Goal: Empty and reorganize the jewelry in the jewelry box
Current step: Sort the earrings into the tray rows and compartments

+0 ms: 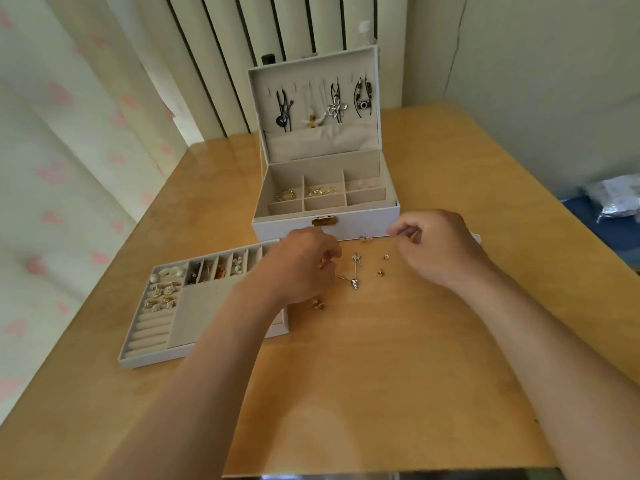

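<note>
While jewelry box point(363, 226) stands open, left hand point(300, 269) fingers pinch gold earring point(322, 263); right hand point(439, 244) fingers curled, hold unclear.

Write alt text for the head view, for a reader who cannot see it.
A person's left hand and right hand pick at earrings on a wooden table before an open jewelry box. Its tray lies at left; necklaces hang in the lid.

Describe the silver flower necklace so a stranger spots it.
On the table stands a white jewelry box, lid open. Four necklaces hang inside the lid; the silver flower necklace is third from left. Only its pendant is shiny metal petals.
</note>
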